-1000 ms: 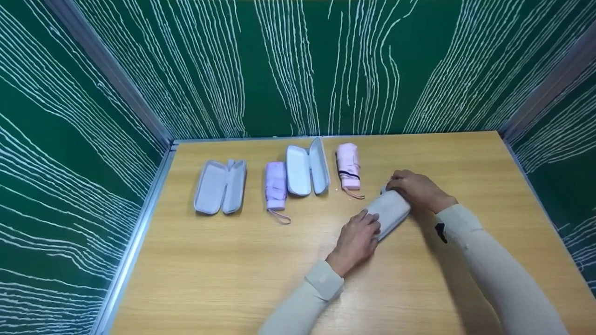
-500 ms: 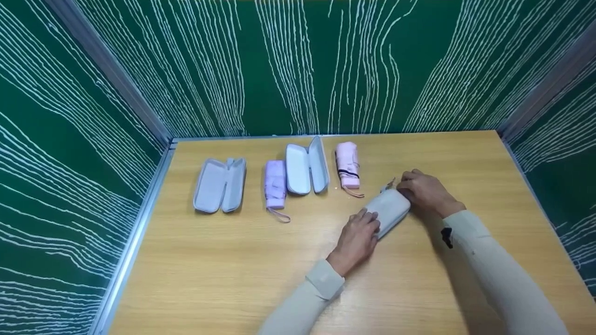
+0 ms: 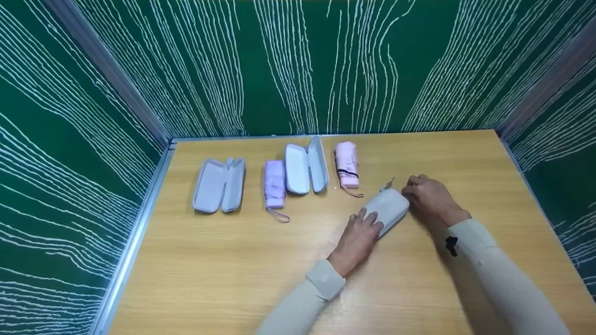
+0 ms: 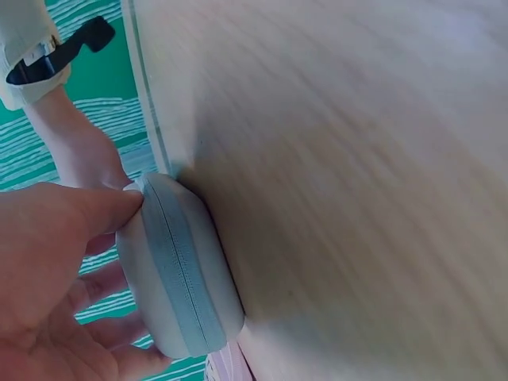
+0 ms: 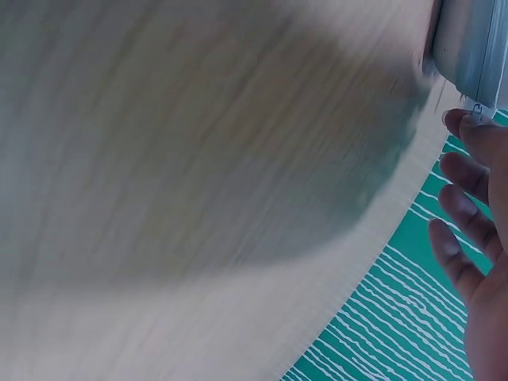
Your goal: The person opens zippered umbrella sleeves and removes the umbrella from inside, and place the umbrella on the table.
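A closed grey zippered case (image 3: 387, 207) lies slanted on the table, right of centre in the head view. My left hand (image 3: 356, 241) holds its near end, fingers spread over the top. In the left wrist view the thumb presses one edge of the case, beside the zipper (image 4: 181, 266), and the fingers curl at its other side. At the far right corner, my right hand (image 3: 432, 196) pinches the small zipper pull (image 5: 477, 111) between thumb and forefinger. Its other fingers are loosely bent. A small tab (image 3: 387, 184) sticks out from the case's far end.
Two open, pale grey cases stand further left: one case (image 3: 210, 186) at far left, another case (image 3: 298, 168) near the back edge. A purple folded umbrella (image 3: 274, 184) lies between them. A pink folded umbrella (image 3: 347, 163) lies behind the zippered case. Green walls (image 3: 279, 65) enclose the table.
My right hand has moved right, from the tab at the case's far end round to its far right corner. The left hand has stayed on the case.
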A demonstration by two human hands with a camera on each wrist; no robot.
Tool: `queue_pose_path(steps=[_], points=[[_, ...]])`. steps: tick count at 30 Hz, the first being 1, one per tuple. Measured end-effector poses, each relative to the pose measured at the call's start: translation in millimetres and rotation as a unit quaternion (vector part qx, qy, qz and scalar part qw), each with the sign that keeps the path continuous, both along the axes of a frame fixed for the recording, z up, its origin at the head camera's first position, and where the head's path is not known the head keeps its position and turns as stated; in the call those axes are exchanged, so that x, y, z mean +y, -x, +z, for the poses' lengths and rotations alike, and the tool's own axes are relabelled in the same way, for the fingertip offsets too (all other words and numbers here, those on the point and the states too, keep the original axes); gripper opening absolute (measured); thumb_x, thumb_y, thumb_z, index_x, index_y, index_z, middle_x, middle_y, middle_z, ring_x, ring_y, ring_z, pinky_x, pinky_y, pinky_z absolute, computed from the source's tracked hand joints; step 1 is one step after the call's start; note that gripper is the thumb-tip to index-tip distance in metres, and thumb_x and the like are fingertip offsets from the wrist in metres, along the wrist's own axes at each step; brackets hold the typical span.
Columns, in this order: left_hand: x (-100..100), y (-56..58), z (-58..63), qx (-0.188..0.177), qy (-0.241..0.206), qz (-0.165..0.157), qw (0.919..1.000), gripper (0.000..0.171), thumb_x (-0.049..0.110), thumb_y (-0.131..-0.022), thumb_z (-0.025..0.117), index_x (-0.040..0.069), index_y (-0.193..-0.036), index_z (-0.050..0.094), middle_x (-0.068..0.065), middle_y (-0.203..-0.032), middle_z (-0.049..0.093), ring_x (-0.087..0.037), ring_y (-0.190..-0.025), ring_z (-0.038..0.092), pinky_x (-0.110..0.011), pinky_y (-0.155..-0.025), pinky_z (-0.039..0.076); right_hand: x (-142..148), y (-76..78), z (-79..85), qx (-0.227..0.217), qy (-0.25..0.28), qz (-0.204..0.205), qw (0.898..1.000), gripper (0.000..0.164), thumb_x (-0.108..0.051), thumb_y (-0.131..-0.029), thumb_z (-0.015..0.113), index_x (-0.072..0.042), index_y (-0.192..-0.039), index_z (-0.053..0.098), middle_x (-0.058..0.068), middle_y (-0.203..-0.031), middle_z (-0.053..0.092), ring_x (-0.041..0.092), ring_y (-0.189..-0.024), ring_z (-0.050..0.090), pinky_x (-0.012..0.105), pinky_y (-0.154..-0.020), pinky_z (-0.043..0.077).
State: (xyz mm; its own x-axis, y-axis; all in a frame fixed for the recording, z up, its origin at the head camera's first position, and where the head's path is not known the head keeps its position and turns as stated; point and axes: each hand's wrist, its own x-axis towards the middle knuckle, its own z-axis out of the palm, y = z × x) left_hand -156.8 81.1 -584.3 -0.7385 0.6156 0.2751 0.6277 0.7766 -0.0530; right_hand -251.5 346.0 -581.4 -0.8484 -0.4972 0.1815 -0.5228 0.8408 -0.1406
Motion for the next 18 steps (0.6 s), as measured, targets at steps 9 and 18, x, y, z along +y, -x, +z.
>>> queue_pose_path(steps=[9, 18], points=[[2.1, -1.3, -1.8, 0.006, 0.012, 0.007, 0.9999, 0.021, 0.021, -0.097, 0.073, 0.025, -0.117, 0.075, 0.001, -0.133, 0.067, -0.026, -0.129, 0.064, -0.04, -0.094, 0.06, 3.1, -11.7, -3.7, 0.009, -0.018, -0.022, 1.0, 0.016, 0.001, -0.093, 0.075, -0.004, -0.107, 0.082, 0.014, -0.104, 0.069, 0.033, -0.093, 0.065, 0.051, -0.084, 0.061], [2.0, -1.0, -2.0, -0.008, 0.007, 0.007, 0.9999, 0.023, 0.02, -0.097, 0.073, 0.024, -0.119, 0.074, 0.0, -0.134, 0.067, -0.028, -0.13, 0.063, -0.041, -0.095, 0.059, 4.5, -25.2, -2.4, 0.037, -0.028, -0.017, 0.999, 0.014, 0.002, -0.092, 0.075, -0.002, -0.105, 0.081, 0.015, -0.103, 0.069, 0.033, -0.092, 0.065, 0.051, -0.08, 0.061]])
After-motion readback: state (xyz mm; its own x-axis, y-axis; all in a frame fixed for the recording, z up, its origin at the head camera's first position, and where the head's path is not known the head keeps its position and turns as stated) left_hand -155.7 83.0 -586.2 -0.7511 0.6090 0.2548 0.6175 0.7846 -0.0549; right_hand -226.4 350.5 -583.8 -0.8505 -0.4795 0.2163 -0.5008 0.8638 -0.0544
